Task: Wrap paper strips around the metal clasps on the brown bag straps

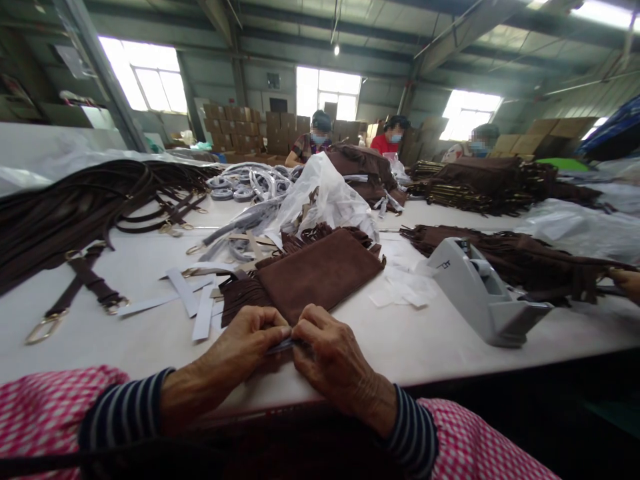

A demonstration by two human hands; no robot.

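Note:
A flat brown fringed bag [323,272] lies on the white table in front of me, its fringe spread to the left. At its near edge, my left hand [250,340] pinches a thin greyish strip [281,345] between thumb and fingers. My right hand [330,353] is closed beside it, fingertips meeting those of the left on the same strip. The fingers hide most of the strip, and I cannot tell whether it joins the bag. White paper strips [203,313] lie just left of the bag.
A grey tape dispenser [473,293] stands to the right, near small white sheets [405,287]. Dark straps with buckles [90,280] cover the left side. Behind the bag are clear plastic [325,190], wrapped strips [250,180] and brown bag piles [480,183]. Co-workers sit across the table; another hand [626,283] shows far right.

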